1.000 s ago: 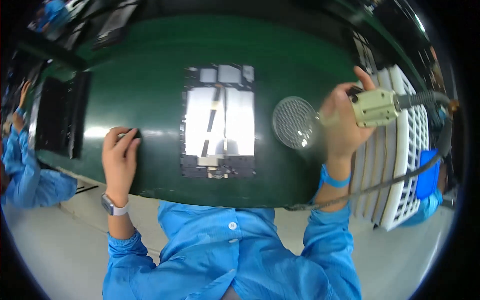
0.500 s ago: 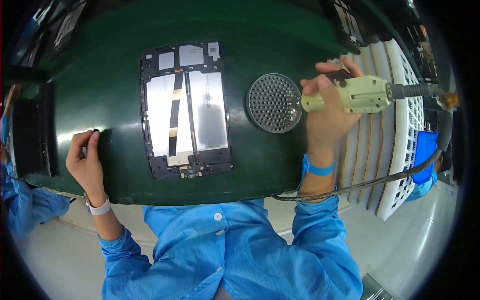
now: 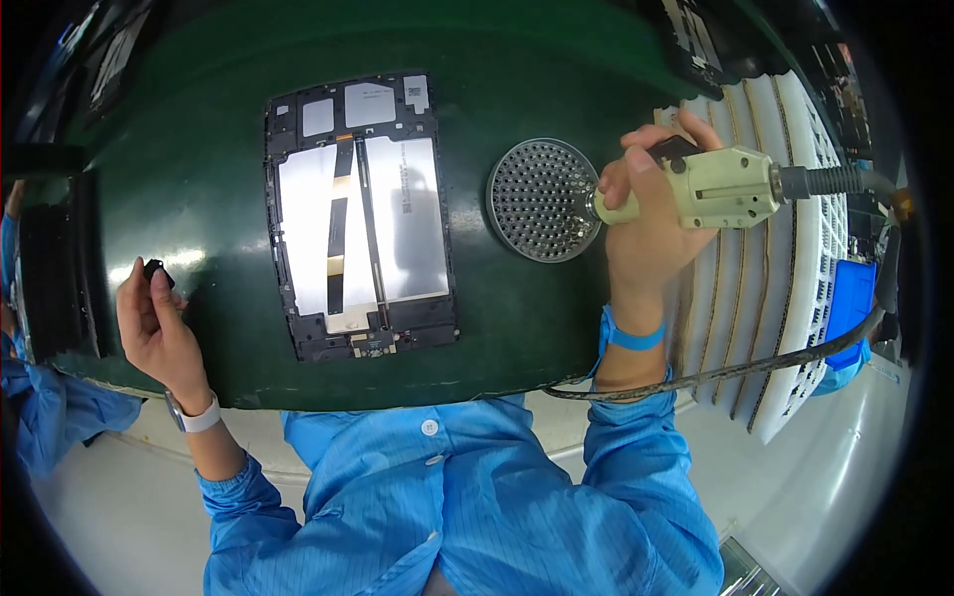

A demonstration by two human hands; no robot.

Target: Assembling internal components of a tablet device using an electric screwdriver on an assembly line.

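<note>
My left hand [image 3: 162,333] pinches a black piece [image 3: 153,269] | my right hand [image 3: 651,223] curls round the tool [image 3: 733,187], nose by dish [image 3: 532,204] | tablet [image 3: 409,243] between, on bench [image 3: 527,343] | likely picking up; next needs steady lifting

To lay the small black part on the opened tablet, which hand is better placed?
Probably the left hand: it pinches the small black part, to the left of the opened tablet. The right hand is occupied, gripping the electric screwdriver beside the perforated round dish.
</note>
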